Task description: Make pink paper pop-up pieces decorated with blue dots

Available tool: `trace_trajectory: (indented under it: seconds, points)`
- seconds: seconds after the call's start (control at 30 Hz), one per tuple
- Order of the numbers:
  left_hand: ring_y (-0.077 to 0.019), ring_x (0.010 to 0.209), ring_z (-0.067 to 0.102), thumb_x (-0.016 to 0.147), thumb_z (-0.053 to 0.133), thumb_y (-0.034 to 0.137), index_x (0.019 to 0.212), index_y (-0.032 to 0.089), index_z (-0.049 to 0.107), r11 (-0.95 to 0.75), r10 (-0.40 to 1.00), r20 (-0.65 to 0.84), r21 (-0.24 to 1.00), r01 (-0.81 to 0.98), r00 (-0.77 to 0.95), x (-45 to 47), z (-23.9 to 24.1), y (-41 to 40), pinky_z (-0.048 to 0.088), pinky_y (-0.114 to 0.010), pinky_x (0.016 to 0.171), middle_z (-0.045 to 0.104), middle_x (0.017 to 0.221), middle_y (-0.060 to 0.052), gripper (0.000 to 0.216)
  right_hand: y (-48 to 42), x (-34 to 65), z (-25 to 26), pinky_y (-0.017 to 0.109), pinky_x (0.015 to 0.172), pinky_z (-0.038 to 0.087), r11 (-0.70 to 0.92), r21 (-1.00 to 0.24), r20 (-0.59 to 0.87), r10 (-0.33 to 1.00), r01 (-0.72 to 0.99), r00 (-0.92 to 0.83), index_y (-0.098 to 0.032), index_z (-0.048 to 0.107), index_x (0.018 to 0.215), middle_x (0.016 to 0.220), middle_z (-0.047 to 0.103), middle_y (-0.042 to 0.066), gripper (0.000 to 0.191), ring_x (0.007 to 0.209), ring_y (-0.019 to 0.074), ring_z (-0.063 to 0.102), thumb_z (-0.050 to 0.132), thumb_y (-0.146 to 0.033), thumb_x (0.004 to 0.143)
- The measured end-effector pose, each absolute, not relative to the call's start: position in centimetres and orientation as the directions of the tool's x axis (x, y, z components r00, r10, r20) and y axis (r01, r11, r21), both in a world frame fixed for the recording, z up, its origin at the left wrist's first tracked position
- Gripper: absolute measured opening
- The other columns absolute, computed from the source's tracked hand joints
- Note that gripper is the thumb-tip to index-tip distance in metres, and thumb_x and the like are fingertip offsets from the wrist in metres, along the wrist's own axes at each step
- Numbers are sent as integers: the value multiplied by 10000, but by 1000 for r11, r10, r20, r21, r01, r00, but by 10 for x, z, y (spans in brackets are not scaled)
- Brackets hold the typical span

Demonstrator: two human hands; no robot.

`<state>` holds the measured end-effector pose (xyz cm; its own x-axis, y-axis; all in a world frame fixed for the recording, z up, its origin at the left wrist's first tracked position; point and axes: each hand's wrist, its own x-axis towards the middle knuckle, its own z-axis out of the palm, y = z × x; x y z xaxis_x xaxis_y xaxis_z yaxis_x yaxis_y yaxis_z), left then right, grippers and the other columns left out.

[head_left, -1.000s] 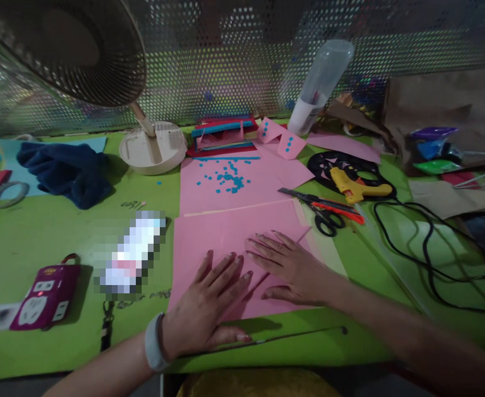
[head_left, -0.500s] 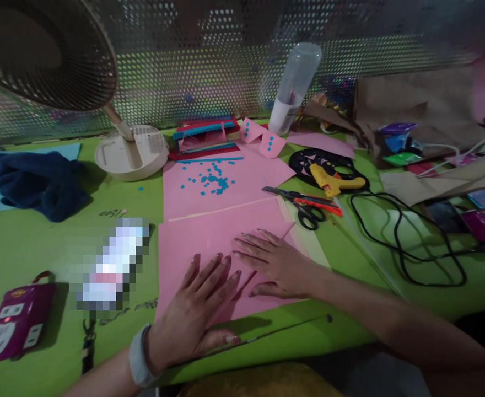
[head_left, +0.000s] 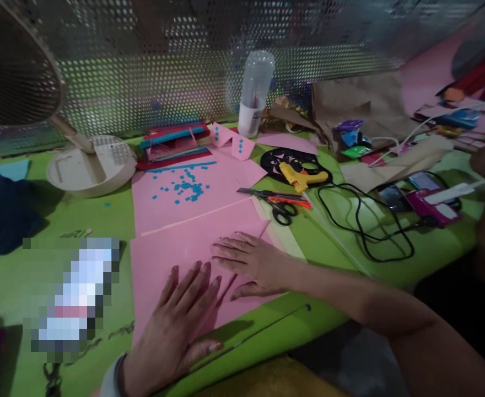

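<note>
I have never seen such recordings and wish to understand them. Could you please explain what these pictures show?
There is no machine here, only a person. One camera, worn on that person's head, takes every picture, looking forward and down. Their bare left hand and bare right hand lie on a pink paper sheet; neither holds anything. Farther back on the green table are small blue squares scattered on a second pink sheet, black-handled scissors and a yellow glue gun.

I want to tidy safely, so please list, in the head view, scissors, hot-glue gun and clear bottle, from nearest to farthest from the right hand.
1. Scissors: ahead and right of the right hand.
2. Yellow hot-glue gun: beyond the scissors, farther right.
3. Clear bottle: at the back.
</note>
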<state>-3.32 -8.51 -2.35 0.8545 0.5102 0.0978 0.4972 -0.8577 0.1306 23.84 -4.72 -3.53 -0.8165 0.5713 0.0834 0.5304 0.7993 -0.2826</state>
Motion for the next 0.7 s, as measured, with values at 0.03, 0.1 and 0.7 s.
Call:
trace_trajectory:
  seconds: [0.03, 0.1, 0.7]
  points:
    - [-343, 1495, 214, 886, 431, 707, 1573, 153, 190, -858, 511, 103, 128, 498, 853, -33, -24, -85, 23, -548, 1224, 314, 1587, -153, 915, -47, 239, -35, 494, 1220, 172, 798, -284, 79, 572, 531, -817, -121, 392, 1489, 1597, 317, 129, 721, 1506, 266, 193, 467, -590, 947]
    - [-337, 1494, 222, 890, 440, 693, 1577, 161, 172, -857, 514, 113, 126, 501, 850, -33, -24, -85, 35, -543, 1227, 321, 1584, -148, 909, -47, 239, -35, 488, 1223, 161, 797, -288, 72, 571, 531, -818, -123, 393, 1489, 1600, 311, 124, 707, 1507, 263, 189, 440, -588, 958]
    - [-343, 1479, 264, 868, 490, 688, 1543, 154, 298, -870, 493, 135, 71, 488, 860, -33, -24, -83, 95, -535, 1219, 325, 1586, -153, 882, -54, 255, -35, 539, 1234, 87, 622, -264, -15, 762, 737, -648, -62, 221, 1553, 1637, 154, 145, 989, 1523, 309, 75, 244, -787, 881]
